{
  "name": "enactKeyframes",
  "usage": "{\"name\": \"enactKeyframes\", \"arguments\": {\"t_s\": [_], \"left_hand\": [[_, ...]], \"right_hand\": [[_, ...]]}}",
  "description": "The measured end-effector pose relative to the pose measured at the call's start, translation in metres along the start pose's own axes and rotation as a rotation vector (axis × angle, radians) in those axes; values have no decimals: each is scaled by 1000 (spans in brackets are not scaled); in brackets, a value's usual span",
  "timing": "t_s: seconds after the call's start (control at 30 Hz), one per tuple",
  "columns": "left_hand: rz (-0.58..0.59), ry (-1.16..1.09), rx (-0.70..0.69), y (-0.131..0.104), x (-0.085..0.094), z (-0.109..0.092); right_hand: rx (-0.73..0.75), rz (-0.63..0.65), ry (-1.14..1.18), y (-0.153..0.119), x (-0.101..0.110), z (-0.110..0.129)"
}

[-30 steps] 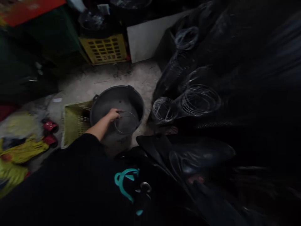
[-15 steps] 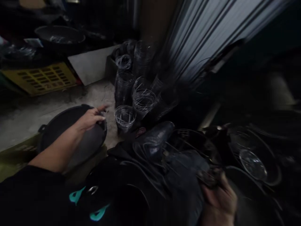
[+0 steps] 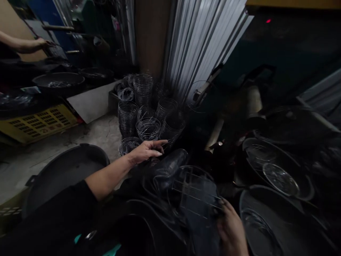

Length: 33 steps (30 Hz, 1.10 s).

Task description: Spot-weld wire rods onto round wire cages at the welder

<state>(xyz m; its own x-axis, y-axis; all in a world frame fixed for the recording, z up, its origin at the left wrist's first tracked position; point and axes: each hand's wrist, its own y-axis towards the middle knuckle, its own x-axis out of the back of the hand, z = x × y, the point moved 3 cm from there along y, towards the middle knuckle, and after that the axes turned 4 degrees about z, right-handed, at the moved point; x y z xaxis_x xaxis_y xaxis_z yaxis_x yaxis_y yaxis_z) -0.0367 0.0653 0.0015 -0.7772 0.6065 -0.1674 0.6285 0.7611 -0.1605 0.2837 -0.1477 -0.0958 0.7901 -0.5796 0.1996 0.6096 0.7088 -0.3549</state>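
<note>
My right hand (image 3: 231,224) is closed on the edge of a round wire rack (image 3: 190,193), whose ring and crossing wires stretch over my lap. Dark cloth and a dark, shiny boot-like shape (image 3: 172,167) lie beneath and behind the rack. My left hand (image 3: 146,152) reaches across from the left with index finger and thumb stretched out and apart, and nothing shows in it. It is in front of the stacks of wire rings (image 3: 148,128), apart from the rack. The fingers of my right hand are partly dark and hidden.
At left on the floor sits a wide black basin (image 3: 66,174). Behind it are a yellow crate (image 3: 39,122) and a pan (image 3: 58,80) of small metal pieces. More basins (image 3: 282,199) with wire rounds stand at right. Another person's hand (image 3: 38,44) shows at upper left.
My left hand has moved right, from the black basin to in front of the wire stacks. The wire rack in my right hand now shows more clearly over my lap. The view has shifted.
</note>
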Motion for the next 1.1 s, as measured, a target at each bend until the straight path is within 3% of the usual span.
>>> {"name": "enactKeyframes", "arguments": {"t_s": [0.13, 0.27, 0.37, 0.47, 0.53, 0.6, 0.7, 0.77, 0.83, 0.9, 1.1], "left_hand": [[214, 137, 137, 12, -23, 36], [414, 392, 181, 15, -40, 70], [379, 392, 168, 21, -37, 71], [219, 158, 228, 30, -21, 58], [162, 58, 251, 34, -12, 48], [197, 90, 239, 37, -9, 45], [316, 270, 184, 37, -16, 55], [394, 314, 151, 34, -25, 70], [463, 276, 129, 28, -32, 85], [496, 233, 108, 21, -36, 93], [417, 89, 142, 15, -29, 90]], "right_hand": [[79, -49, -292, 2, -4, -14], [133, 48, -402, 11, 2, 1], [172, 74, -446, 14, 9, 18], [208, 85, -475, 12, 5, 38], [268, 88, -535, 9, -6, 60], [387, 113, -659, 5, -25, 91], [563, 232, -990, 5, -66, 143], [522, 355, -1312, 10, -93, 167], [376, 472, -1548, 18, -110, 179], [273, 538, -1642, 26, -118, 183], [278, 646, -1623, 35, -122, 195]]}}
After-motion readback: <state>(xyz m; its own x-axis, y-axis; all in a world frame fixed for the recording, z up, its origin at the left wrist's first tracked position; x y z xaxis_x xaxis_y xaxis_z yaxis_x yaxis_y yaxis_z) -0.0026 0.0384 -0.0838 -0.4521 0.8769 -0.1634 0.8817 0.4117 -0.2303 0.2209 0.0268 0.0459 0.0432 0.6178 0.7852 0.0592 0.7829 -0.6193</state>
